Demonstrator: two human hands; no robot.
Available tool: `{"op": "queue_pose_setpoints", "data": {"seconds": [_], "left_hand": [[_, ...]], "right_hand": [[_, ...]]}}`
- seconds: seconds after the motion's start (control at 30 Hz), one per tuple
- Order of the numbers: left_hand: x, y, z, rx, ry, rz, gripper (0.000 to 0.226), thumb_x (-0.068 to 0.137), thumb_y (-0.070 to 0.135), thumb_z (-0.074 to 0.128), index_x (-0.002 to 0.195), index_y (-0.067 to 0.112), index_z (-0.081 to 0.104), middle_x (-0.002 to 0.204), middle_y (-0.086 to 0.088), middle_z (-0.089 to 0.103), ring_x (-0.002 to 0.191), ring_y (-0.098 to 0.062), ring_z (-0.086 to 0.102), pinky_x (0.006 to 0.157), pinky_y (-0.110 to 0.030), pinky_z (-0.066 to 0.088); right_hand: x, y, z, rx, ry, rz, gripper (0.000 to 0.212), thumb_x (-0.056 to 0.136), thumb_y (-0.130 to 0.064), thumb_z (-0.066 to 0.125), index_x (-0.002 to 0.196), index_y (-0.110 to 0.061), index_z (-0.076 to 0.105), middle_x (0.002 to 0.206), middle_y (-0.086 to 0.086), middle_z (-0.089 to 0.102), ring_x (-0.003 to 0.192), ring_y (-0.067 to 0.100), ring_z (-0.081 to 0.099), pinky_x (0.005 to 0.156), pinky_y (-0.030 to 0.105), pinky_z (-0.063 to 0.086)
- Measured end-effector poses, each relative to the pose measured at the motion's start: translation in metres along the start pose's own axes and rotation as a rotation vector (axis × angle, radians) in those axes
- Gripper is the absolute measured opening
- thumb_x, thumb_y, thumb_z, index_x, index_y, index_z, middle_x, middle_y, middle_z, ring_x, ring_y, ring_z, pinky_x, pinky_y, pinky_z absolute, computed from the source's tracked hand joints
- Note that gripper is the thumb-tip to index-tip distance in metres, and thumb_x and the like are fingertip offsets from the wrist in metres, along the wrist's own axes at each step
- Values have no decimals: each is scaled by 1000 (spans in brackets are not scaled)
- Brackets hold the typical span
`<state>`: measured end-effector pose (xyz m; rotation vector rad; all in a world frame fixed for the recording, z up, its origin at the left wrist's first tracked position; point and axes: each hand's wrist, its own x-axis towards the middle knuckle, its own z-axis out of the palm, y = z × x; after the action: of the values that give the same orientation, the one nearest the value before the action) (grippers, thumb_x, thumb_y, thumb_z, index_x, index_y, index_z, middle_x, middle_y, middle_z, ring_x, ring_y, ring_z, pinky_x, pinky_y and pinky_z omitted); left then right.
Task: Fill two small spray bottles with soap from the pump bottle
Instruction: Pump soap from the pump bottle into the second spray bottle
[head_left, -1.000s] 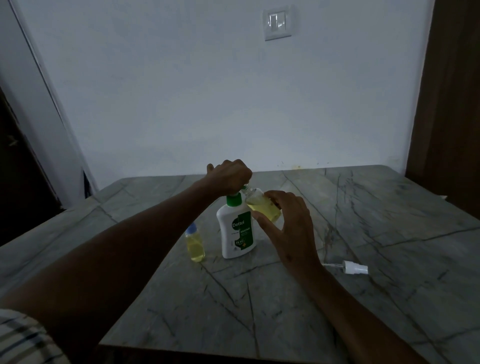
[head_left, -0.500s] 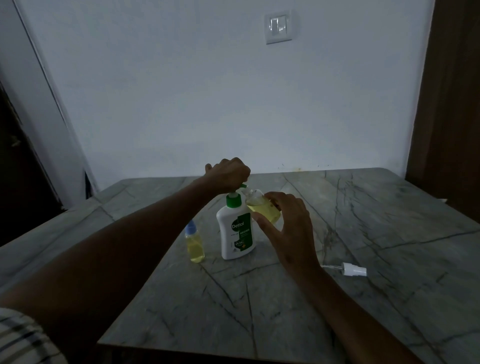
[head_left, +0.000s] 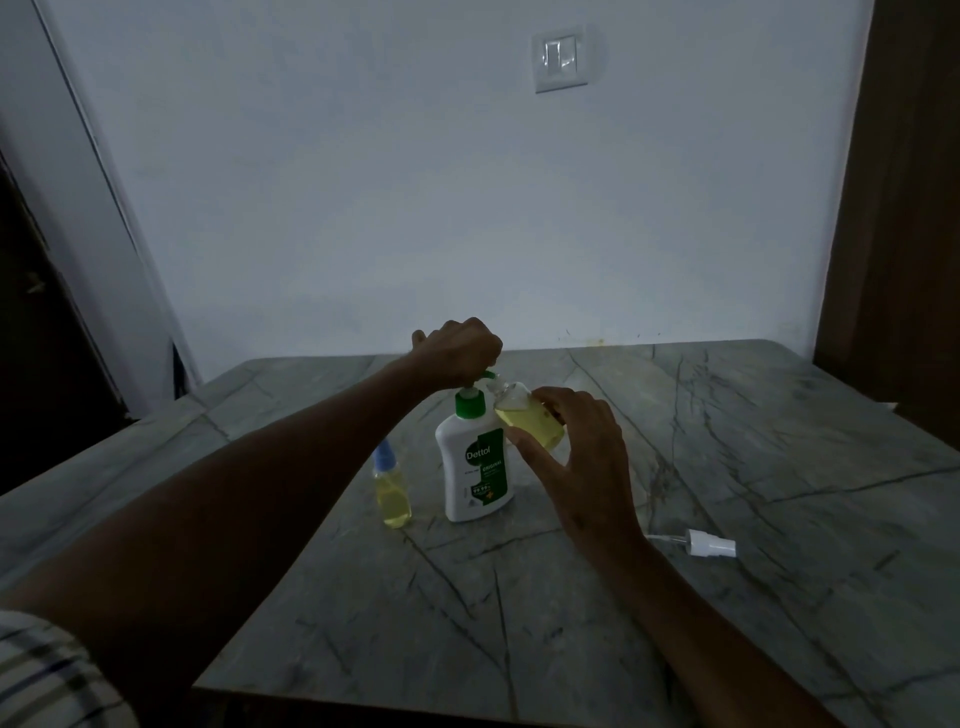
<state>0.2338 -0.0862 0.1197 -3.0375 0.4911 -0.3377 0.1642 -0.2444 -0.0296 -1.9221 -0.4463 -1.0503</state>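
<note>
head view: left hand (head_left: 460, 353) sits curled on top of the pump bottle (head_left: 475, 457), fingers wrapped over the green pump head, pressing down from above. pump bottle stands upright on the surface (head_left: 727, 467), label facing the camera. right hand (head_left: 576, 447) holds the open spray bottle (head_left: 527, 418) w/ thumb and fingers round its body, just right of the pump bottle and touching or nearly touching its shoulder.

key relation: the held bottle is tilted, long axis leaning up and left so its neck points at the nozzle tip under the left hand. mouth looks right at the spout, but can't tell if it's truly lined up, too dim. it's partly full of yellow soap.

second spray bottle (head_left: 392, 493), blue cap on, stands left of the pump bottle, filled, so prob done. loose white sprayer top (head_left: 709, 543) lies on its side on the surface, right of the right wrist, nearer the right hand for recapping.
</note>
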Motion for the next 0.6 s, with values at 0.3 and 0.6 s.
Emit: {"op": "queue_pose_setpoints", "data": {"seconds": [0.3,0.6], "left_hand": [[-6,8,5,73,-23,34,26,102,9,52,124,4,66,135,-15,56,121,-33,57,105,-62,42],[1,0,1,-61,0,-19,29,104,14,45,116,0,67,118,-13,65,106,-30,64,102,-60,45]], "right_hand": [[0,2,1,-5,-6,5,47,91,-55,63,128,-27,56,120,-8,60,107,5,49,90,41,49],[1,4,2,-16,-5,-8,50,91,-61,58,128,-27,56,121,-6,61,107,7,50,88,43,50]]}}
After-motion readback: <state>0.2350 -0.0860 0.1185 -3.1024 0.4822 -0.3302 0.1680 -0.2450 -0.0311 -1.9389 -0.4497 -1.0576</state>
